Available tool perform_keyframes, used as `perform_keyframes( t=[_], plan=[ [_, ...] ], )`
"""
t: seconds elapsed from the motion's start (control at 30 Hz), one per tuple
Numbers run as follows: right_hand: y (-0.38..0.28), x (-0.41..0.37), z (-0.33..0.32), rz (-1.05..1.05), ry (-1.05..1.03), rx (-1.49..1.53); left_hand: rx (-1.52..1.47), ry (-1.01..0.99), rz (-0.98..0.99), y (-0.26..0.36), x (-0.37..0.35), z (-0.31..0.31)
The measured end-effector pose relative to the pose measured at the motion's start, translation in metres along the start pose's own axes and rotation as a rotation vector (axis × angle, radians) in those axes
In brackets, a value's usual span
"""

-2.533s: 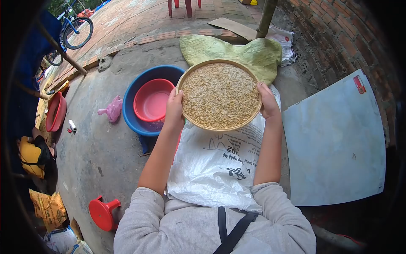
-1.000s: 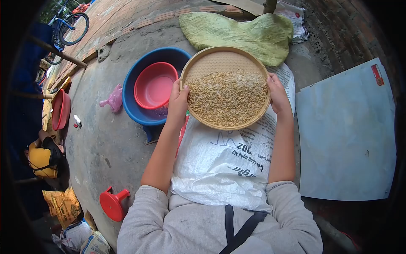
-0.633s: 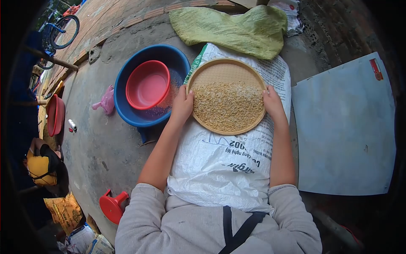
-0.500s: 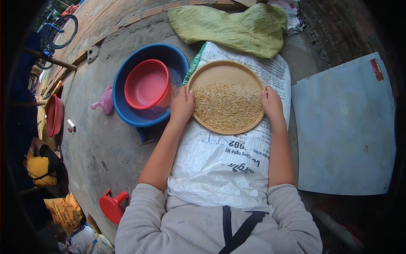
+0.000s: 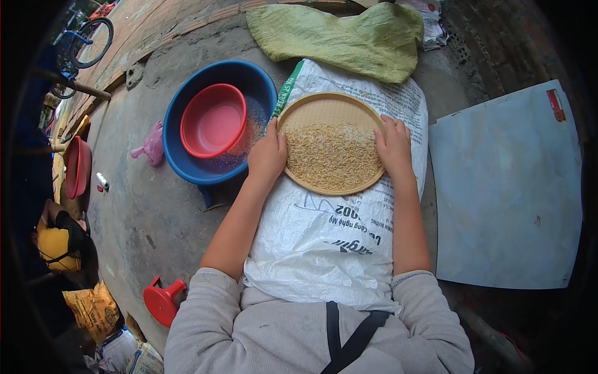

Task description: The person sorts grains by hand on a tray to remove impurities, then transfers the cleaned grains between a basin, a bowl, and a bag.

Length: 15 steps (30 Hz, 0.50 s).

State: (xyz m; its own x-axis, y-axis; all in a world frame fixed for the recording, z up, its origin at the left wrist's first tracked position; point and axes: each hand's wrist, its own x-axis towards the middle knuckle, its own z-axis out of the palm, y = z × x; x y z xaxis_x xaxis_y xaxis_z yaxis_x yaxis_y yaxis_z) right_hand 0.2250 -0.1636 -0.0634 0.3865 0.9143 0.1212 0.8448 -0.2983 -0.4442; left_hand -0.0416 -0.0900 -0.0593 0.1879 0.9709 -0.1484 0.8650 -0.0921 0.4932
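Observation:
A round woven tray [image 5: 324, 107] holds a layer of grain [image 5: 333, 156] over its lower and middle part, above a white printed sack [image 5: 311, 249] spread on my lap. My left hand [image 5: 268, 153] grips the tray's left rim, thumb inside the edge. At the right rim, my right hand [image 5: 394, 146] holds the tray with its thumb over the edge and some fingers showing outside. Left of the tray, a red basin [image 5: 213, 121] sits inside a larger blue basin [image 5: 180, 163], where pale bits lie beside it.
A green-yellow sack [image 5: 342, 40] lies beyond the tray. To the right is a grey sheet [image 5: 507, 193]. A red stool [image 5: 163, 302], pink bag [image 5: 151, 144] and another red basin [image 5: 78, 167] are on the left, near a crouching person in yellow [image 5: 56, 246].
My right hand has shifted slightly left and up along the rim, its fingers now more spread. The tray has moved very slightly, and the view has shifted a little.

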Motion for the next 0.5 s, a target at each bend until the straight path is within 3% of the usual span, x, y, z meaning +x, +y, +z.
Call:
perform_keyframes(
  t=[0.1,0.17,0.27,0.37,0.47,0.5],
  plan=[
    [-0.019,0.004,-0.002,-0.183,-0.017,0.089,0.022,0.075,0.062,-0.001,0.000,0.000],
    [-0.037,0.004,0.003,-0.454,-0.057,0.125,0.063,0.124,0.083,-0.001,0.000,-0.002],
    [-0.069,-0.004,0.009,-0.653,-0.123,0.058,0.106,0.252,0.237,0.002,0.009,-0.013],
    [-0.087,-0.012,0.020,-0.659,-0.236,0.033,0.006,0.376,0.408,0.024,0.023,-0.034],
    [-0.087,-0.021,0.045,-0.613,-0.073,0.067,-0.580,0.230,0.460,0.057,0.034,-0.052],
    [-0.088,-0.019,0.046,-0.616,-0.052,0.058,-0.584,0.239,0.482,0.069,0.036,-0.055]
  ],
)
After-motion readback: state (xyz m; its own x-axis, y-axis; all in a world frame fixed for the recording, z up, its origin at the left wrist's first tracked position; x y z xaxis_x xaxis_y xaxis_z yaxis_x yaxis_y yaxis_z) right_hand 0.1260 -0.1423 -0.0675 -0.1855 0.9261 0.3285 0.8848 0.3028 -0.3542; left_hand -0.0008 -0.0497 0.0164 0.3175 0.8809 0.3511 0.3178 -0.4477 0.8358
